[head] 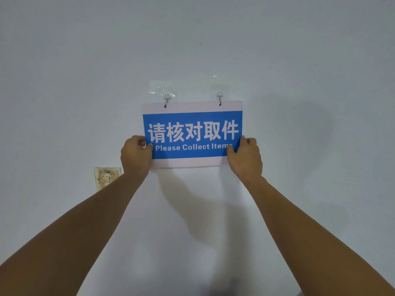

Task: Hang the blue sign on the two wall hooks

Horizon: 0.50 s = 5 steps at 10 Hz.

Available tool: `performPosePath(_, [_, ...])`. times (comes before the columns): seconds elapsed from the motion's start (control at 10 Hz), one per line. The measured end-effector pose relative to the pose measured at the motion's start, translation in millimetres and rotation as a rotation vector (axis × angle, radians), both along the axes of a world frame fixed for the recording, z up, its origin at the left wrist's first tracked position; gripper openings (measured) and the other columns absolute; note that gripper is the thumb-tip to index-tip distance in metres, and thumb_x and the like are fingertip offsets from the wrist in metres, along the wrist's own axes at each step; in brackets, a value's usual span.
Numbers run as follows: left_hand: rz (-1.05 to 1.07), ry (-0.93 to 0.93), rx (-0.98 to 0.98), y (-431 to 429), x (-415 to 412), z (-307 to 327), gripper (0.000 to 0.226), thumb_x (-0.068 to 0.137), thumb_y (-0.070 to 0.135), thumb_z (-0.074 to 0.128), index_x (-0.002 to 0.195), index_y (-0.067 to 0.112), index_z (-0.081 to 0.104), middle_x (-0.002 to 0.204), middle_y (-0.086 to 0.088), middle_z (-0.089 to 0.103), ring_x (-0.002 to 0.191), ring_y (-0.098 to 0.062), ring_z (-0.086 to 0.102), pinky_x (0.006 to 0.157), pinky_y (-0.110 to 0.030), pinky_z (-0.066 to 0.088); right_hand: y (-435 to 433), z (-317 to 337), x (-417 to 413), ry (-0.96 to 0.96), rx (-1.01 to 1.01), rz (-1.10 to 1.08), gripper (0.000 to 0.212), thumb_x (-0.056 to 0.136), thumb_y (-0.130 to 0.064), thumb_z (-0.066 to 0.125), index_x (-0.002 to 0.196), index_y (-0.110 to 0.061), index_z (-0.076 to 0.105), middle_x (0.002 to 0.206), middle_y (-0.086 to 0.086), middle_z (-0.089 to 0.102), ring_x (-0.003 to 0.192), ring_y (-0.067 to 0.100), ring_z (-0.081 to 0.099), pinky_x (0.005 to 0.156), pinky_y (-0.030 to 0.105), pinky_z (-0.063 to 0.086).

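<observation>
The blue sign (pixel 192 133) with white Chinese characters and "Please Collect Items" lies flat against the white wall, level, with a pale border. Its two top holes sit under the left clear hook (pixel 166 97) and the right clear hook (pixel 219 95), and a thin metal prong runs from each hook into its hole. My left hand (pixel 135 154) grips the sign's lower left corner, thumb on the front. My right hand (pixel 245 159) grips the lower right corner the same way, covering the end of the English line.
A dirty, yellowed wall switch plate (pixel 105 177) sits on the wall below and left of the sign, just beside my left forearm. Shadows of my arms fall on the bare white wall under and to the right of the sign.
</observation>
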State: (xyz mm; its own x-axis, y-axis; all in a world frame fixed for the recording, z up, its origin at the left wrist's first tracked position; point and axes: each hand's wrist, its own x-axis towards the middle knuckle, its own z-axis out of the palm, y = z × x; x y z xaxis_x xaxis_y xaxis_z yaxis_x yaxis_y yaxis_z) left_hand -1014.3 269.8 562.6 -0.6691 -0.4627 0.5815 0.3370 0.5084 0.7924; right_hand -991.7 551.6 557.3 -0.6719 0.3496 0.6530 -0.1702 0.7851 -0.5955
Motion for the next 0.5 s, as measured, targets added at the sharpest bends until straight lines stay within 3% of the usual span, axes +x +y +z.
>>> performPosePath(0.1, [0.091, -0.088, -0.211, -1, 6, -6, 0.033, 0.098, 0.032, 0.058, 0.118, 0.007, 0.063, 0.115, -0.009, 0.065, 0.099, -0.028, 0.065, 0.080, -0.037, 0.052, -9, -8, 8, -0.085, 0.038, -0.080, 0.044, 0.096, -0.043, 0.055, 0.125, -0.010, 0.050, 0.120, 0.007, 0.053, 0.108, 0.022, 0.057, 0.074, 0.032, 0.045])
performPosePath(0.2, [0.134, -0.142, -0.312, 1, 13, -11, 0.033, 0.098, 0.035, 0.052, 0.109, 0.006, 0.062, 0.106, -0.010, 0.064, 0.093, -0.029, 0.065, 0.081, -0.047, 0.056, -17, -13, 19, -0.169, 0.053, -0.118, 0.048, 0.096, -0.046, 0.054, 0.127, -0.011, 0.047, 0.120, 0.007, 0.053, 0.111, 0.022, 0.056, 0.084, 0.036, 0.050])
performPosePath(0.3, [0.142, -0.183, -0.456, 3, 24, -16, 0.033, 0.098, 0.037, 0.049, 0.102, 0.006, 0.061, 0.095, -0.008, 0.059, 0.087, -0.028, 0.063, 0.075, -0.043, 0.053, -20, -8, 32, -0.255, 0.158, -0.092, 0.051, 0.098, -0.050, 0.045, 0.131, -0.011, 0.047, 0.124, 0.008, 0.054, 0.114, 0.025, 0.055, 0.091, 0.041, 0.048])
performPosePath(0.4, [0.102, -0.204, -0.586, 6, 40, -16, 0.044, 0.099, 0.043, 0.047, 0.120, 0.007, 0.059, 0.109, -0.009, 0.062, 0.099, -0.028, 0.061, 0.085, -0.044, 0.052, -22, 4, 43, -0.308, 0.264, 0.056, 0.050, 0.100, -0.051, 0.039, 0.132, -0.013, 0.050, 0.127, 0.005, 0.056, 0.116, 0.026, 0.054, 0.098, 0.046, 0.048])
performPosePath(0.5, [-0.042, -0.270, -0.673, 17, 55, -12, 0.056, 0.100, 0.051, 0.043, 0.140, 0.012, 0.047, 0.140, -0.006, 0.054, 0.122, -0.030, 0.056, 0.099, -0.048, 0.049, -26, 12, 51, -0.431, 0.391, 0.226, 0.047, 0.101, -0.050, 0.032, 0.129, -0.017, 0.052, 0.129, 0.003, 0.056, 0.120, 0.026, 0.053, 0.103, 0.048, 0.045])
